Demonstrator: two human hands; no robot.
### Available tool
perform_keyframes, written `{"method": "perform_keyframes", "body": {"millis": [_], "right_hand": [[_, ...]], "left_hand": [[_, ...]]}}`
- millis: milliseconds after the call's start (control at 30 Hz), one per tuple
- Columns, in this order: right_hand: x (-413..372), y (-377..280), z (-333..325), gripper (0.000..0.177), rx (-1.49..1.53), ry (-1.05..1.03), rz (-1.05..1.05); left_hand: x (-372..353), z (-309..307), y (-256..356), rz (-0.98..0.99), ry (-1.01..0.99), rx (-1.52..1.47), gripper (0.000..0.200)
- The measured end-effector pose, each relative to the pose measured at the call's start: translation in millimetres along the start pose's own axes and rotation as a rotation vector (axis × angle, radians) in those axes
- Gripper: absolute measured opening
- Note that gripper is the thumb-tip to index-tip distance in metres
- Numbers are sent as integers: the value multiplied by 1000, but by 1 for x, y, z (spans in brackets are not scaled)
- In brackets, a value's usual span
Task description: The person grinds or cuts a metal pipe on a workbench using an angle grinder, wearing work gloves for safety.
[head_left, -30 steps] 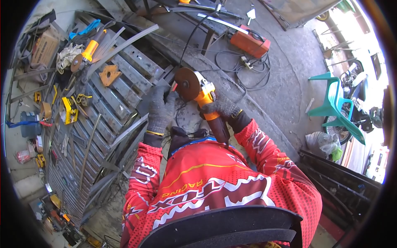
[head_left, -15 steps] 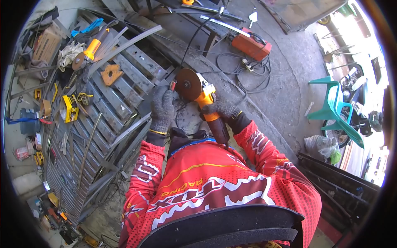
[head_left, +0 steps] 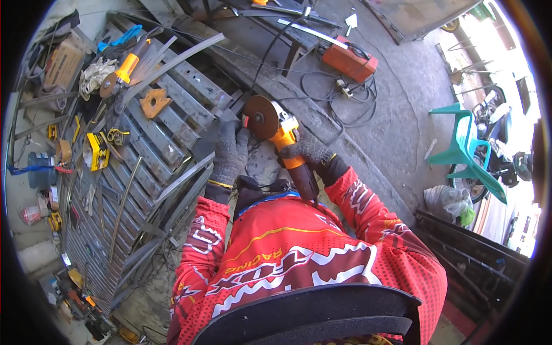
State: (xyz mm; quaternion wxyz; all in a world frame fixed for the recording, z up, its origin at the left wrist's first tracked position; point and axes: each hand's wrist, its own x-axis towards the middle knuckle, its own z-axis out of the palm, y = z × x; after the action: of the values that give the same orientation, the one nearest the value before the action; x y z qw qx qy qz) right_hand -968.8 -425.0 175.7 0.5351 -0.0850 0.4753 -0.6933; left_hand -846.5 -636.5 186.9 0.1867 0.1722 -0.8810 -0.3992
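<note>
My right hand (head_left: pixel 310 150), in a dark grey glove, is wrapped round the body of a yellow angle grinder (head_left: pixel 286 137). The grinder's brown cutting disc (head_left: pixel 261 117) faces up, in front of my body. Just left of the disc is my left hand (head_left: pixel 229 150), also gloved, its fingers together. A small reddish piece (head_left: pixel 245 121) shows between its fingertips and the disc edge; whether the fingers grip it is hard to tell.
At left, a slatted metal bench (head_left: pixel 149 132) carries a second grinder (head_left: pixel 127 68), an orange-brown plate (head_left: pixel 154 103), a yellow box (head_left: pixel 98 150) and metal strips. A red machine (head_left: pixel 349 61) with cables lies ahead. A green chair (head_left: pixel 463 150) stands at right.
The reddish piece at my left fingertips shows less, now beside the disc's edge. My left fingers have shifted slightly. My right hand still holds the grinder in nearly the same place.
</note>
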Motion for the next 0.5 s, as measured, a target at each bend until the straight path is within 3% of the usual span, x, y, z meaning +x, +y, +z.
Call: {"method": "perform_keyframes", "body": {"millis": [500], "right_hand": [[-2,1,-2,60,-23,49,-12]], "left_hand": [[-2,5,-2,-34,83,42,23]]}}
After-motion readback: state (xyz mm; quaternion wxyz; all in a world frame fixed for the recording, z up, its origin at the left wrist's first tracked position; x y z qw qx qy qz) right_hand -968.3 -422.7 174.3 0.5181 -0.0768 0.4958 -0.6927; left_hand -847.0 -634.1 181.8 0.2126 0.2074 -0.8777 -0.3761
